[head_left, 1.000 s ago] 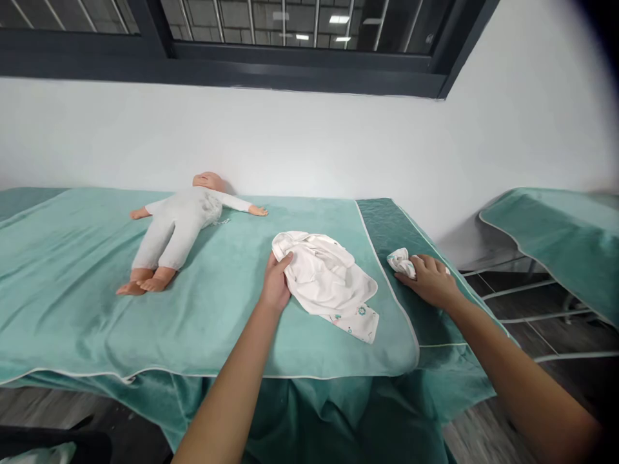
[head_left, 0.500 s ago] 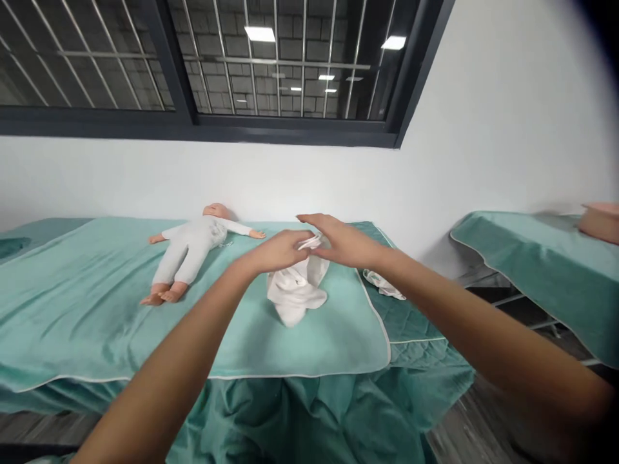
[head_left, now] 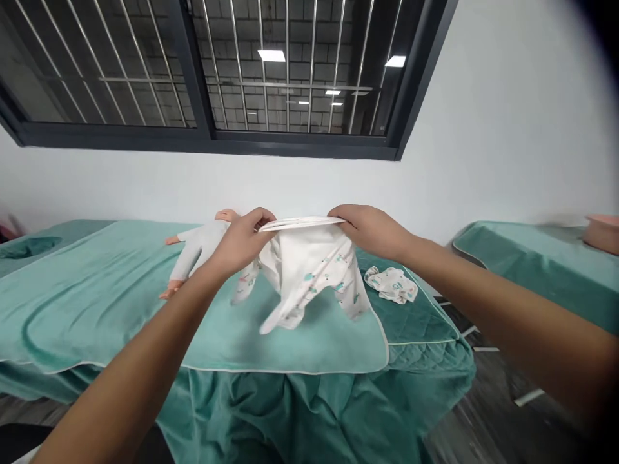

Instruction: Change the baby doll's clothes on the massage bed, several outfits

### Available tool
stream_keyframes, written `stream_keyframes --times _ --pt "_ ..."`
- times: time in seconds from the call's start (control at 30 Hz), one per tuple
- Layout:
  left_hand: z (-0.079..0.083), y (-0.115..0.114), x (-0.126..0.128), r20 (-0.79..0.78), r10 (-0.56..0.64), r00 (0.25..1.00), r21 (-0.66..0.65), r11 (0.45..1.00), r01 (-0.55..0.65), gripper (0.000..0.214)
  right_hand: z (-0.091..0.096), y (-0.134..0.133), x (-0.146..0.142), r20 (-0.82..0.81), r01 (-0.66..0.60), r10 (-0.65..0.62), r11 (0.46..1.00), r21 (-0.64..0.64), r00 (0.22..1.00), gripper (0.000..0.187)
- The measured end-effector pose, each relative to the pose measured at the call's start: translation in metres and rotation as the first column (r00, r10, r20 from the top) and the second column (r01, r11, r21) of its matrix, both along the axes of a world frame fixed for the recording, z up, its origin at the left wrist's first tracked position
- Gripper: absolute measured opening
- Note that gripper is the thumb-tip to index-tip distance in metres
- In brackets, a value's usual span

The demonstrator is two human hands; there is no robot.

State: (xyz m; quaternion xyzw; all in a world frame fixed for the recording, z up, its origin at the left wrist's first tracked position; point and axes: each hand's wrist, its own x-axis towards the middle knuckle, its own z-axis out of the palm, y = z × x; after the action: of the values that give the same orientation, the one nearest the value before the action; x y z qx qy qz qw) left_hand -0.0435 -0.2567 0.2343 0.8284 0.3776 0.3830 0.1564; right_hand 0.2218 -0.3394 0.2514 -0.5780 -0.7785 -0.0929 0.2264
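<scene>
A white baby garment with small green and pink prints hangs stretched between my two hands above the mat. My left hand pinches one end of its straight upper edge. At the other end of that edge, my right hand has its fingers closed on the cloth. The printed parts dangle below, and I cannot tell whether they are sleeves or legs. Behind my left hand lies a baby doll in pale grey clothes, on its back and partly hidden by my hand and forearm.
A second printed cloth piece lies crumpled at the right on the dark green quilted cover. Light green mat spreads under the doll. To the right stands another green-covered table with a pinkish container. A barred window is above.
The bunched white cloth has been spread out and its edge pulled taut, showing the print. My hands have moved apart, the left leftward and the right slightly rightward. The view has shifted slightly.
</scene>
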Motion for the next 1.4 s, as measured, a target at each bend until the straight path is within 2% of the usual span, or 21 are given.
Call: stream_keyframes --times 0.1,0.17,0.23,0.3,0.43,0.53,0.63,0.7,0.77,0.83,0.87,0.93,0.97,1.0,1.07,1.13,1.2,1.3,1.4 --pt "-0.015 0.009 -0.001 0.102 -0.027 0.994 -0.061 0.998 0.033 0.020 -0.024 -0.001 0.016 -0.179 0.044 -0.045 0.999 -0.014 0.983 0.034" --pt "-0.027 0.015 -0.002 0.093 -0.029 0.995 -0.040 0.999 0.033 0.020 -0.041 -0.004 0.026 -0.317 0.082 -0.093 0.995 -0.047 0.944 0.032" --pt "-0.037 0.020 -0.004 0.017 -0.021 1.000 -0.015 1.000 0.022 0.021 -0.058 -0.009 0.038 -0.413 0.130 -0.146 0.989 -0.066 0.899 0.030" --pt "-0.046 0.025 -0.006 -0.078 -0.016 0.997 -0.051 0.999 0.013 0.024 -0.073 -0.012 0.049 -0.453 0.197 -0.201 0.979 -0.056 0.869 0.029" --pt "-0.058 0.046 -0.010 -0.219 -0.097 0.971 -0.275 0.961 0.034 0.038 -0.095 -0.002 0.070 -0.440 0.266 -0.286 0.958 -0.108 0.851 0.028" --pt "-0.068 0.080 -0.008 -0.225 -0.130 0.966 -0.410 0.912 0.027 0.045 -0.105 0.028 0.082 -0.378 0.214 -0.278 0.956 -0.203 0.883 0.028" --pt "-0.084 0.124 0.004 -0.219 -0.082 0.972 -0.487 0.873 -0.036 0.045 -0.121 0.073 0.091 -0.312 0.182 -0.256 0.951 -0.249 0.915 0.029" --pt "-0.102 0.146 0.018 -0.244 0.019 0.970 -0.435 0.891 -0.127 0.040 -0.139 0.103 0.089 -0.246 0.226 -0.299 0.931 -0.286 0.922 0.030" --pt "-0.128 0.156 0.036 -0.253 0.171 0.952 -0.268 0.933 -0.239 0.034 -0.162 0.126 0.077 -0.174 0.307 -0.359 0.914 -0.267 0.917 0.030" --pt "-0.158 0.152 0.056 -0.210 0.252 0.945 -0.078 0.959 -0.273 0.033 -0.189 0.142 0.053 -0.160 0.318 -0.347 0.931 -0.180 0.924 0.033" --pt "-0.175 0.147 0.066 -0.168 0.220 0.961 -0.032 0.973 -0.228 0.032 -0.202 0.148 0.038 -0.204 0.270 -0.295 0.952 -0.143 0.934 0.036" --pt "-0.204 0.134 0.085 -0.102 0.092 0.991 -0.122 0.987 -0.104 0.031 -0.228 0.157 0.007 -0.362 0.055 -0.123 0.980 -0.192 0.924 0.037" --pt "-0.217 0.128 0.092 -0.099 0.059 0.993 -0.174 0.982 -0.076 0.032 -0.240 0.161 -0.006 -0.445 0.019 -0.117 0.976 -0.219 0.888 0.037" --pt "-0.228 0.125 0.098 -0.126 0.051 0.991 -0.196 0.978 -0.075 0.033 -0.250 0.164 -0.017 -0.509 0.024 -0.143 0.972 -0.233 0.849 0.037" --pt "-0.242 0.122 0.104 -0.231 0.083 0.969 -0.188 0.974 -0.128 0.036 -0.266 0.167 -0.030 -0.558 0.153 -0.272 0.956 -0.251 0.784 0.038" --pt "-0.248 0.123 0.104 -0.357 0.135 0.924 -0.131 0.973 -0.193 0.038 -0.275 0.169 -0.032 -0.513 0.309 -0.406 0.913 -0.266 0.756 0.038" --pt "-0.248 0.124 0.103 -0.464 0.157 0.872 -0.097 0.969 -0.226 0.041 -0.279 0.168 -0.028 -0.417 0.407 -0.494 0.868 -0.285 0.762 0.039" --pt "-0.244 0.119 0.106 -0.557 0.150 0.817 -0.111 0.961 -0.252 0.045 -0.280 0.166 -0.021 -0.287 0.491 -0.566 0.820 -0.295 0.772 0.042" --pt "-0.242 0.116 0.114 -0.539 0.167 0.826 -0.140 0.949 -0.284 0.053 -0.278 0.166 -0.019 -0.194 0.528 -0.594 0.793 -0.304 0.781 0.048"
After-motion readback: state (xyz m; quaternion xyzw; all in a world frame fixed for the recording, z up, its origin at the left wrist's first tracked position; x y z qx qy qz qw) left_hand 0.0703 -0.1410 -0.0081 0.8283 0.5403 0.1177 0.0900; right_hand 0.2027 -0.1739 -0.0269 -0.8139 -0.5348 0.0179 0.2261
